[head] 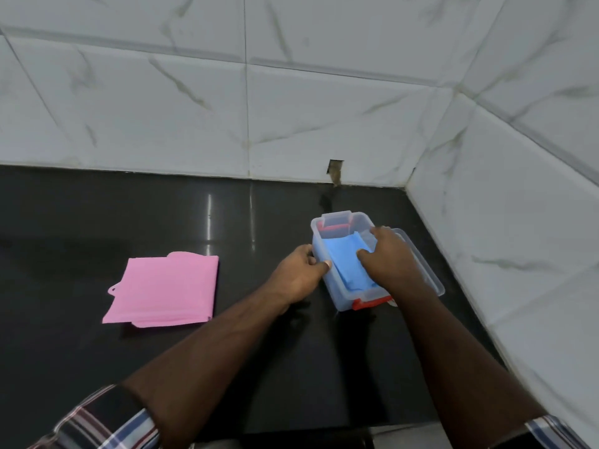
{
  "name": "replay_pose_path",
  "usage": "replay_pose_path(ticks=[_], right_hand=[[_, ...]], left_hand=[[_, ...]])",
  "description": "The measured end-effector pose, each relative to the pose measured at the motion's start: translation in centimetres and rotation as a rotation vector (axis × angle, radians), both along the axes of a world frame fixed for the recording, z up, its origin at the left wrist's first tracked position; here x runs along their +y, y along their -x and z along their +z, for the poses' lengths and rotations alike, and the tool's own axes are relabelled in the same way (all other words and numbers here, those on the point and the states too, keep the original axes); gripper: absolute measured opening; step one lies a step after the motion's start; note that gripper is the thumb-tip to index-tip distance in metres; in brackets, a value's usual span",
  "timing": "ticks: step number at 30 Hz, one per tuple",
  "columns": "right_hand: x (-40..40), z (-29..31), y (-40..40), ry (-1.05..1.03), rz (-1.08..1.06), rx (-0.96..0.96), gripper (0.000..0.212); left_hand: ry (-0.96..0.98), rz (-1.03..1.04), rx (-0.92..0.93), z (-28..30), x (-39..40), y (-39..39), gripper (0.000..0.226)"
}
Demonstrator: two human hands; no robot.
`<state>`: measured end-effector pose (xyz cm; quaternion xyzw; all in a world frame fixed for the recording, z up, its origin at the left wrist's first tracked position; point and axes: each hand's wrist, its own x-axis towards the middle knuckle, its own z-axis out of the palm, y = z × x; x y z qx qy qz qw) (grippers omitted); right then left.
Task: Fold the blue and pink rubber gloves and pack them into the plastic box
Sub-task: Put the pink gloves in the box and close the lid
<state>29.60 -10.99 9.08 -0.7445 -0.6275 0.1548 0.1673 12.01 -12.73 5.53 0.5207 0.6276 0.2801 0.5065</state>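
A clear plastic box [327,288] with red clips stands on the dark counter, right of centre. The folded blue glove [342,257] lies inside it. My left hand [299,270] grips the box's left wall, thumb over the rim. My right hand [390,259] reaches into the box from the right, with its fingers curled down over the blue glove; its fingertips are hidden. The folded pink glove [165,288] lies flat on the counter to the left, apart from both hands.
The clear lid [428,270] lies under or beside the box on its right. White marble-patterned tiled walls [486,222] close in the counter [227,222] at the back and on the right. A small chipped hole [335,171] marks the back wall's base.
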Motion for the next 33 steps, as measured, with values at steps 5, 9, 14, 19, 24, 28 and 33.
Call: replay_pose_path(ticks=[5, 9, 14, 19, 24, 28, 33], right_hand=[[0.1, -0.1, -1.1, 0.114, 0.021, 0.039, 0.059], [0.0, -0.2, 0.8, 0.109, 0.078, 0.032, 0.060], [-0.6, -0.2, 5.1, 0.093, 0.212, 0.001, 0.054], [-0.8, -0.1, 9.1, 0.103, 0.269, -0.084, 0.049], [-0.7, 0.8, 11.3, -0.034, 0.264, -0.076, 0.042], [-1.6, 1.1, 14.3, -0.090, 0.346, 0.024, 0.042], [-3.0, 0.4, 18.4, -0.054, 0.429, 0.049, 0.041]], left_hand=[[0.021, 0.001, -0.108, 0.5, -0.2, -1.1, 0.020], [-0.013, 0.055, -0.062, 0.7, -0.2, 0.8, 0.029], [-0.026, 0.192, 0.035, 0.2, -1.2, 5.6, 0.041], [-0.009, 0.281, 0.106, 0.6, -2.6, 9.4, 0.031], [-0.176, 0.189, 0.420, 0.8, -4.3, 13.9, 0.047], [-0.232, -0.102, 0.834, -0.5, -5.8, 17.3, 0.066], [-0.257, -0.265, 0.973, -3.5, -7.3, 18.6, 0.094]])
